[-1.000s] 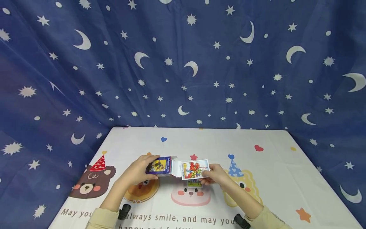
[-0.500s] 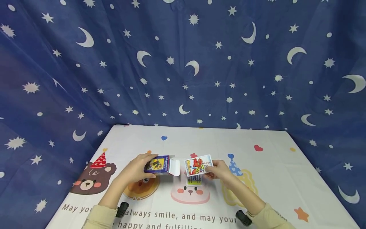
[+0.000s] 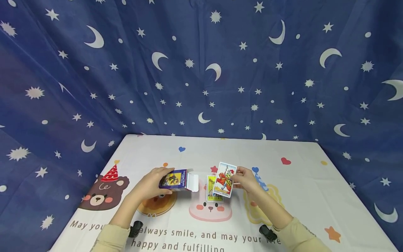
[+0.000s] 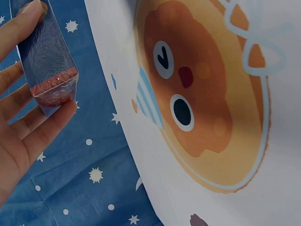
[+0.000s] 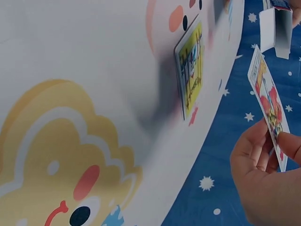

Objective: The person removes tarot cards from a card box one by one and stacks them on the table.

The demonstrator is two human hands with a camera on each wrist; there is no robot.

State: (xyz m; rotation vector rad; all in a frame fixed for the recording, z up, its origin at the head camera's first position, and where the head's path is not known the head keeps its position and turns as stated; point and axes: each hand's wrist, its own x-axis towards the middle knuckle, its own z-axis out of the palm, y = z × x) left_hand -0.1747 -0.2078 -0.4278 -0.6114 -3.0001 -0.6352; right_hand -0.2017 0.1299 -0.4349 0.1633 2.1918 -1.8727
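My left hand [image 3: 152,183] grips a dark blue tarot card box [image 3: 174,179] from its left end, thumb and fingers on opposite sides. The box's white flap [image 3: 192,182] stands open toward the right. In the left wrist view the box [image 4: 51,66] shows its clear-wrapped reddish end between the fingers. My right hand [image 3: 247,180] pinches a picture tarot card [image 3: 225,179] by its right edge, upright in the head view and raised above the table. Partly behind it, a yellow tarot card [image 3: 211,196] lies on the table; whether others lie beneath it, I cannot tell.
A white tablecloth [image 3: 302,189] with cartoon animals and lettering covers the table. Behind and beside it hangs a dark blue curtain [image 3: 176,70] with moons and stars. Black wrist cameras [image 3: 136,229] sit at both forearms.
My right hand has drawn the picture card rightward from the box flap and turned it from sideways to upright. More of the yellow card shows. The left hand and box have barely moved.
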